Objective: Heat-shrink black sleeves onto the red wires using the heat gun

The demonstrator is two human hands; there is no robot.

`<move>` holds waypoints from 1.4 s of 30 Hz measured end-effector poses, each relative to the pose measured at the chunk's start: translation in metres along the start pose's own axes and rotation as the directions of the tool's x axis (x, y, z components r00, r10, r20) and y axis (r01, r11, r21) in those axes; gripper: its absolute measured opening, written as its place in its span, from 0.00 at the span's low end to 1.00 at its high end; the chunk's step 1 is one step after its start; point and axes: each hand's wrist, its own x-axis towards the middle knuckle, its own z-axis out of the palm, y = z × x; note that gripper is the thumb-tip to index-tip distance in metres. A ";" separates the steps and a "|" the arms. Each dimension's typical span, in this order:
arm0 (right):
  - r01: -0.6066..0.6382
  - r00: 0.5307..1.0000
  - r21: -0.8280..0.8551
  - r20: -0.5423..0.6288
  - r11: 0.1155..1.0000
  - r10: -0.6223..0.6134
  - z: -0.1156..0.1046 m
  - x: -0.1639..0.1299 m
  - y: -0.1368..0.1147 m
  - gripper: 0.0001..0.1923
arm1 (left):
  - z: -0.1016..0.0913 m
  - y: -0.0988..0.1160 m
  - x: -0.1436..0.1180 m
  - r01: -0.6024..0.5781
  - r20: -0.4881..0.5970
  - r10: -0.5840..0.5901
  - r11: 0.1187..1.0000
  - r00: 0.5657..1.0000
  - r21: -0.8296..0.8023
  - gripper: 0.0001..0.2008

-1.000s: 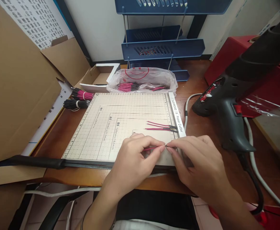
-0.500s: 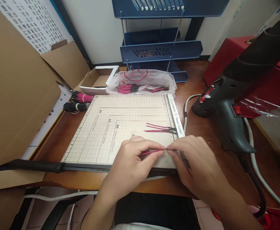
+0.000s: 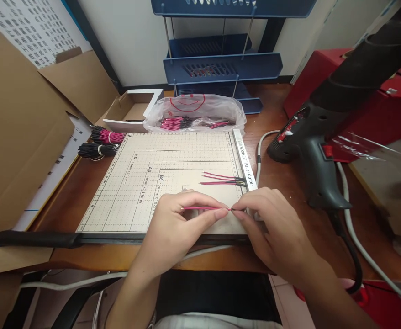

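Observation:
Between thumb and fingertips, my left hand (image 3: 183,228) pinches a thin red wire (image 3: 200,208) that lies nearly level across the palm. My right hand (image 3: 272,224) pinches the dark end of the same wire, its fingertips almost meeting those of the left. Just where the two hands come together, the wire shows red turning to black; what is inside the right fingers is hidden. Beyond the hands, several red and black wires (image 3: 221,179) lie side by side on the paper cutter (image 3: 118,192), their black ends against its white ruler edge (image 3: 245,160).
A hot air gun (image 3: 324,137) stands at the right before a red box (image 3: 310,77). Wire bundles (image 3: 99,151) lie left, near a plastic bag of wires (image 3: 217,107). The cutter's black handle (image 3: 36,239) is front left; a blue rack (image 3: 221,68) stands behind.
The left fingers have shifted slightly, and more of the red wire shows, now lying straighter across the hand. The whole view has moved a little, so the scene sits further left.

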 end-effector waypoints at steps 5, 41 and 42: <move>-0.002 1.000 0.006 -0.031 1.000 0.002 -0.001 0.001 -0.003 0.04 | 0.001 -0.001 -0.001 -0.043 0.011 0.042 0.999 0.999 0.031 0.03; -0.023 0.999 0.100 -0.043 0.995 0.027 -0.003 0.002 -0.005 0.06 | 0.002 0.001 0.001 -0.158 -0.021 0.161 0.982 0.987 0.104 0.07; -0.020 0.999 0.100 -0.044 0.995 0.024 -0.002 0.002 -0.004 0.06 | 0.002 0.001 0.001 -0.159 -0.019 0.162 0.982 0.987 0.104 0.07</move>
